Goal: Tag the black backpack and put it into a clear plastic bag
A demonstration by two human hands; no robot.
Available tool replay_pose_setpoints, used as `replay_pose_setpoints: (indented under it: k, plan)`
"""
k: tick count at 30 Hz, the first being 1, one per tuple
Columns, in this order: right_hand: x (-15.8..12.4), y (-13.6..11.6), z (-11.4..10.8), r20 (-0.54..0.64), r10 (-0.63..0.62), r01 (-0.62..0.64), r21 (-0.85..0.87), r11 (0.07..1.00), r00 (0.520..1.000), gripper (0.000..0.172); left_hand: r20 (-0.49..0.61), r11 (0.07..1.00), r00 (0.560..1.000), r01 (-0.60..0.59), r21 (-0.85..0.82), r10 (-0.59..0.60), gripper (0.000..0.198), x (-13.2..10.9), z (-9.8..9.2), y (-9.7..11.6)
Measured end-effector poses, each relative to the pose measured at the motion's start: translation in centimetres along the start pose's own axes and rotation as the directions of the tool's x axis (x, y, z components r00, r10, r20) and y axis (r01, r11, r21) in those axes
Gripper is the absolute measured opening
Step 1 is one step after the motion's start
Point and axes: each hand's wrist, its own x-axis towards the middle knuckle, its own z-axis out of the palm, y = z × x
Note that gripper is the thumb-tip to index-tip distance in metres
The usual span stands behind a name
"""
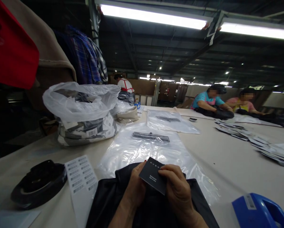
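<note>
A black hang tag with pale lettering is held up between my two hands. My left hand grips its left side, the fingers partly behind it. On the right, my right hand pinches the tag, thumb and fingers at its edge and face. Beneath both hands lies a folded black garment with a smooth, slightly shiny surface. Just beyond it, clear plastic bags with a dark printed box lie flat on the table. A sheet of barcode stickers lies left of the garment.
A black round-ended object sits at the left. Behind it stands an open plastic bag of packed garments. A blue tool lies front right, with spread tags farther back. Co-workers handle dark garments across the table.
</note>
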Motion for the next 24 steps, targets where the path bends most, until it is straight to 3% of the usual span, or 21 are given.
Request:
replay_pose_setpoints:
  k: [5, 7, 12, 15, 17, 19, 20, 22, 24]
  plan:
    - [-0.2, -0.1, 0.5, 0.040, -0.047, 0.047, -0.016, 0.999, 0.998, 0.030, 0.098, 0.998, 0.993, 0.064, 0.003, -0.064, 0.051, 0.0, -0.5, -0.6]
    - [-0.4, -0.4, 0.8, 0.116, -0.038, 0.037, 0.011, 0.999, 0.993, 0.028, 0.104, 0.993, 0.988, 0.114, -0.025, -0.111, 0.062, 0.0, -0.2, -0.6]
    - [-1.0, -1.0, 1.4, 0.293, -0.071, 0.069, 0.017, 0.997, 0.953, 0.034, 0.006, 0.998, 0.998, 0.058, -0.014, -0.058, 0.056, 0.0, 0.1, 0.0]
    - [-1.1, -0.8, 1.1, 0.378, -0.041, 0.032, 0.032, 0.999, 0.925, 0.023, -0.052, 0.999, 0.998, 0.039, -0.001, -0.039, 0.056, 0.2, -0.2, 0.5]
    - [-0.9, -0.5, 0.7, 0.326, 0.059, -0.076, 0.040, 0.996, 0.944, 0.024, -0.066, 0.999, 0.997, 0.037, 0.030, -0.035, 0.056, 0.3, -0.3, 0.7]
    - [-0.5, -0.2, 0.1, 0.212, 0.131, -0.140, 0.028, 0.990, 0.968, 0.037, -0.051, 0.995, 0.998, 0.039, 0.087, -0.035, 0.055, 0.3, -0.3, 0.7]
    - [-0.3, -0.1, -0.2, 0.196, 0.122, -0.128, 0.019, 0.992, 0.973, 0.043, -0.039, 0.991, 0.999, 0.041, 0.127, -0.036, 0.055, 0.3, -0.4, 0.6]
    - [0.2, 0.1, -0.7, 0.292, 0.003, -0.008, 0.015, 1.000, 0.957, 0.041, -0.024, 0.971, 0.999, 0.045, 0.236, -0.040, 0.053, 0.3, -0.5, 0.4]
    - [0.6, 0.0, -1.1, 0.449, -0.118, 0.123, 0.020, 0.992, 0.885, 0.024, -0.044, 0.922, 0.999, 0.037, 0.385, -0.021, 0.045, 0.4, -0.7, 0.2]
